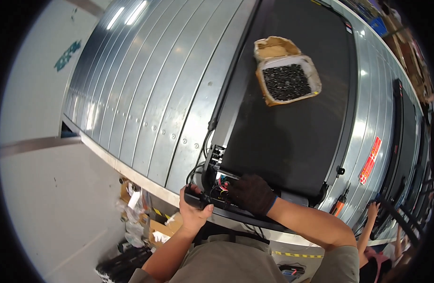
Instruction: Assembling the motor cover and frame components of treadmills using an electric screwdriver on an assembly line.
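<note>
"Step?"
"Looks like sorting wires [222, 183], 6 o'clock from view centre. Left hand [193, 216], 7 o'clock: fingers curled round black part [196, 198]. Right hand [252, 194], 5 o'clock: gloved, by wires; fingertips hidden, can't tell grip."
"Next move?"
"Probably calls for part steady, wires unpinched."

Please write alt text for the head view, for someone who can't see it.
A person's left hand grips a black part at the near end of a black belt; the gloved right hand is beside coloured wires. Farther along, an open box of black pieces sits on the belt, with metal panels either side.
</note>
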